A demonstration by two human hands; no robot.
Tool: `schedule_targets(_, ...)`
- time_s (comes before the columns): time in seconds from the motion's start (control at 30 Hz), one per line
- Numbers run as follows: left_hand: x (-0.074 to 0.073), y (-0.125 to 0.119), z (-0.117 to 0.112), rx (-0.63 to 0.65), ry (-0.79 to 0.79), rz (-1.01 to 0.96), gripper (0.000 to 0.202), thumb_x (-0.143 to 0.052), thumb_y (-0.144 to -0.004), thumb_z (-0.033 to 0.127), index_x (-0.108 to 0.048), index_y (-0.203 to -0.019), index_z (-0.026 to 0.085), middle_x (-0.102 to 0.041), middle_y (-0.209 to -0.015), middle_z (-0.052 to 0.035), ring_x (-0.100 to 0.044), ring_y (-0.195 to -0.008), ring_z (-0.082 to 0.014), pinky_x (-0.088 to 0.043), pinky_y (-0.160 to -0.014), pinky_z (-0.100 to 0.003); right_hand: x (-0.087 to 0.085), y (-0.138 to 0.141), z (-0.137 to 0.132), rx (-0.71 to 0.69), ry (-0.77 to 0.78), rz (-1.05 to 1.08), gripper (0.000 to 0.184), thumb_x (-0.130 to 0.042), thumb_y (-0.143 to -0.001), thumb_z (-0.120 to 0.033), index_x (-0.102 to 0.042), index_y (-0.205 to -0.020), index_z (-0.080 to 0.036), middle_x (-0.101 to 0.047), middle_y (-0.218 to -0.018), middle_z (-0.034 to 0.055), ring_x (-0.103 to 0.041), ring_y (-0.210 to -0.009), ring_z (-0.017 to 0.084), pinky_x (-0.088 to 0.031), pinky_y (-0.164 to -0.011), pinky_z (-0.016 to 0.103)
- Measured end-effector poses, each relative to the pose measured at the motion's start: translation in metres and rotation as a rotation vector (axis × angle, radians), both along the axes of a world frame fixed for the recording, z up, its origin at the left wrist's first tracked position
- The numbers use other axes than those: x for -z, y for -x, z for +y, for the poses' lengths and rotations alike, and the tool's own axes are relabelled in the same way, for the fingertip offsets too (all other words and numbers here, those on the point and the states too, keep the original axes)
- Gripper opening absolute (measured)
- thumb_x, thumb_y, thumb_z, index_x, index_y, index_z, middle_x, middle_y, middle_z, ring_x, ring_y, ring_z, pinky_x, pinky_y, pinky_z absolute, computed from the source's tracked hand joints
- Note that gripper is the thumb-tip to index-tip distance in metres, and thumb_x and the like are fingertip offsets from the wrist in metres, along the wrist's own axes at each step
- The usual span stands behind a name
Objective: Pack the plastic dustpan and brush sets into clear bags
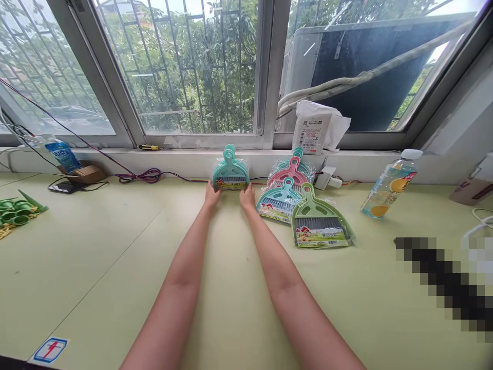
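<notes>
Both my arms stretch forward over the pale table to a teal dustpan and brush set (230,169) in clear wrapping, leaning upright against the wall under the window. My left hand (212,196) grips its lower left corner, and my right hand (247,195) grips its lower right corner. To the right lie more wrapped sets, overlapping: a green dustpan set (319,218) in front, a light blue dustpan set (280,199) beside it, a pink dustpan set (289,176) behind, and another teal one at the back.
A drink bottle (391,184) stands at the right. A white package (314,128) rests on the sill, with a yellow screwdriver (148,147) further left. Coiled wires (144,176), a phone (66,187), a blue packet (63,155) and green plastic pieces (17,211) are at the left.
</notes>
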State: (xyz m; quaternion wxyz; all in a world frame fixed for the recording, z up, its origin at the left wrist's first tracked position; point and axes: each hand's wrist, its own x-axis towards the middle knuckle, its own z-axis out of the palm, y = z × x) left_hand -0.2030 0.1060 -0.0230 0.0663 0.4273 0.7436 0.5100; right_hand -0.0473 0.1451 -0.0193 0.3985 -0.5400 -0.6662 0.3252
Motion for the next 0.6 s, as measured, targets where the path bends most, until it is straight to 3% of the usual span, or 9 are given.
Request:
schedule_targets(0.1, 0.001, -0.001, 0.001, -0.01, 0.066, 0.029, 0.072, -0.06, -0.079, 0.026, -0.04, -0.146, 0.014, -0.051, -0.132, -0.0186, -0.047, -0.129, -0.0321, -0.035, -0.109, -0.042, 0.003, 0.002, 0.003, -0.036, -0.018, -0.012, 0.065, -0.031, -0.089, -0.013, -0.025, -0.153, -0.004, -0.049, -0.143, 0.0204, -0.048, -0.133, 0.029, -0.038, -0.109, 0.04)
schedule_targets(0.23, 0.0, -0.004, -0.002, -0.055, 0.136, 0.117, 0.083, -0.061, -0.079, 0.033, -0.03, -0.152, 0.009, -0.034, -0.145, -0.0236, -0.027, -0.14, -0.0384, -0.029, -0.113, -0.048, 0.006, 0.004, 0.003, -0.057, -0.034, -0.049, 0.068, -0.03, -0.088, -0.012, -0.019, -0.154, 0.001, -0.042, -0.149, 0.0226, -0.042, -0.138, 0.03, -0.035, -0.112, 0.041)
schedule_targets(0.33, -0.002, -0.009, -0.007, -0.131, 0.194, 0.282, 0.085, -0.057, -0.082, 0.036, -0.022, -0.154, 0.009, -0.035, -0.141, -0.0251, -0.031, -0.136, -0.0408, -0.032, -0.108, -0.052, 0.008, 0.006, 0.0, -0.098, -0.055, -0.085, 0.073, -0.035, -0.086, -0.012, -0.012, -0.153, 0.006, -0.031, -0.156, 0.0245, -0.034, -0.143, 0.03, -0.032, -0.115, 0.039)
schedule_targets(0.43, -0.005, -0.016, -0.013, -0.184, 0.094, 0.42, 0.079, -0.049, -0.087, 0.031, -0.017, -0.156, 0.012, -0.044, -0.135, -0.0231, -0.039, -0.131, -0.0377, -0.034, -0.107, -0.05, 0.008, 0.007, -0.004, -0.129, -0.085, -0.108, 0.074, -0.036, -0.086, -0.011, -0.01, -0.154, 0.004, -0.022, -0.161, 0.0211, -0.025, -0.148, 0.027, -0.026, -0.119, 0.037)
schedule_targets(0.5, -0.005, -0.02, -0.016, -0.09, 0.016, 0.502, 0.076, -0.046, -0.087, 0.027, -0.017, -0.156, 0.015, -0.048, -0.137, -0.019, -0.042, -0.131, -0.0329, -0.033, -0.109, -0.046, 0.007, 0.006, -0.006, -0.149, -0.125, -0.127, 0.074, -0.035, -0.086, -0.009, -0.011, -0.156, -0.002, -0.017, -0.164, 0.016, -0.02, -0.15, 0.024, -0.025, -0.12, 0.037)
schedule_targets(0.6, -0.003, -0.024, -0.016, 0.099, 0.045, 0.613, 0.068, -0.048, -0.084, 0.022, -0.033, -0.151, 0.02, -0.044, -0.148, -0.0125, -0.038, -0.137, -0.0285, -0.027, -0.114, -0.043, 0.004, 0.003, -0.011, -0.176, -0.194, -0.154, 0.071, -0.034, -0.085, -0.007, -0.022, -0.155, -0.009, -0.022, -0.163, 0.0135, -0.023, -0.15, 0.022, -0.026, -0.12, 0.038)
